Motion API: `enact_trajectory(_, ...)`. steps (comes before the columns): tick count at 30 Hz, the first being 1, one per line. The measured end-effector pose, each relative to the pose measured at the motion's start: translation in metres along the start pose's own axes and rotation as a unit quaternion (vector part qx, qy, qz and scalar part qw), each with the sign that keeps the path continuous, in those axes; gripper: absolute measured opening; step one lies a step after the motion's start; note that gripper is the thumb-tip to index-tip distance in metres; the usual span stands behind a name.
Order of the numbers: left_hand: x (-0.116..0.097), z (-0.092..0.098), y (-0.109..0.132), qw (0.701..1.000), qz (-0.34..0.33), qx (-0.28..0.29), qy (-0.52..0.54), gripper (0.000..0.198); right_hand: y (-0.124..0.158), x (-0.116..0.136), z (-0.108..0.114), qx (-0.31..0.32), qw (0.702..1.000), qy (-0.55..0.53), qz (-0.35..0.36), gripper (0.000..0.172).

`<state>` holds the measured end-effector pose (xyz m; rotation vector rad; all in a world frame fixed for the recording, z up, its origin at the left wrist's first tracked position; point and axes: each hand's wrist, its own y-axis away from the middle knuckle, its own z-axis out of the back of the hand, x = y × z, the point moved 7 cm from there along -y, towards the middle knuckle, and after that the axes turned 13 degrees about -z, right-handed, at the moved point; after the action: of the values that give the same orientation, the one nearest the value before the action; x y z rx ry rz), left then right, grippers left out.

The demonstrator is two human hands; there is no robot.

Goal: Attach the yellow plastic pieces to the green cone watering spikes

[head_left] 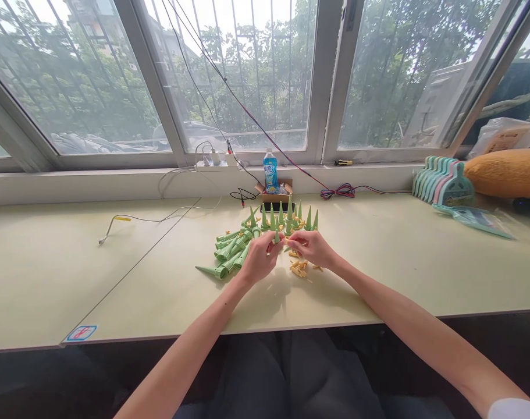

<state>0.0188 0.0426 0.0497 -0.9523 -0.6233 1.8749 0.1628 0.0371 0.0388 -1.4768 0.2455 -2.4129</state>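
My left hand [260,256] is closed around a green cone [276,235] whose tip pokes up above the fingers. My right hand [313,249] pinches a small yellow piece [291,242] right beside that cone, and the two hands nearly touch. Several green cones [227,253] lie in a heap to the left of my hands. Behind them several more green cones [288,216] stand upright in a row. Small yellow pieces [298,269] are scattered on the table under my right hand.
The pale table [116,279] runs along a window. A blue-labelled bottle [270,170] and a small cardboard box [274,195] stand at the back. Cables [160,218] trail across the left. A stack of pastel plastic items [439,180] and an orange cushion [507,171] sit at the right.
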Motion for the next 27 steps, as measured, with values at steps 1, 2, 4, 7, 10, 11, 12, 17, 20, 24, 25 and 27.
enact_trajectory(1,-0.0002,0.0001,0.0000,1.000,-0.001,0.000,0.000,0.012,0.0000,-0.0002,-0.0002,0.001,1.000,0.002,0.000,0.038)
enact_trajectory(2,-0.0005,0.0002,0.0000,1.000,-0.001,0.000,0.000,0.012,0.0000,-0.0008,-0.0005,0.001,1.000,0.004,-0.002,0.039)
enact_trajectory(4,-0.0010,0.0002,-0.0003,1.000,-0.003,0.001,-0.001,0.013,-0.0003,-0.0027,-0.0010,0.003,1.000,0.008,-0.005,0.043)
enact_trajectory(7,-0.0012,0.0003,-0.0007,1.000,-0.003,0.003,-0.004,0.014,-0.0007,-0.0056,-0.0009,-0.002,1.000,0.016,-0.011,0.048)
enact_trajectory(10,0.0000,0.0013,-0.0007,1.000,0.002,-0.004,-0.007,0.015,-0.0008,-0.0059,0.0003,-0.011,1.000,0.020,-0.010,0.041)
enact_trajectory(11,0.0004,0.0016,-0.0007,1.000,0.004,-0.006,-0.008,0.016,-0.0008,-0.0054,0.0004,-0.010,1.000,0.016,-0.009,0.037)
enact_trajectory(12,0.0009,0.0018,-0.0007,1.000,0.005,-0.007,-0.008,0.016,-0.0008,-0.0048,0.0003,-0.006,1.000,0.009,-0.006,0.032)
enact_trajectory(17,0.0009,0.0011,-0.0005,1.000,0.002,-0.004,0.000,0.013,-0.0008,-0.0024,-0.0017,0.012,1.000,-0.012,0.009,0.026)
enact_trajectory(20,-0.0011,-0.0002,-0.0009,1.000,-0.010,0.004,0.008,0.011,-0.0011,-0.0042,-0.0027,0.016,1.000,-0.014,0.010,0.024)
enact_trajectory(24,-0.0012,-0.0003,-0.0007,1.000,-0.015,0.002,0.012,0.011,-0.0017,-0.0073,-0.0042,0.019,1.000,-0.004,0.005,0.027)
enact_trajectory(25,-0.0008,-0.0004,-0.0005,1.000,-0.015,0.002,0.013,0.012,-0.0018,-0.0076,-0.0044,0.019,1.000,-0.001,0.004,0.028)
enact_trajectory(27,-0.0002,-0.0007,-0.0001,1.000,-0.016,0.004,0.012,0.013,-0.0019,-0.0080,-0.0048,0.019,1.000,0.005,0.000,0.032)
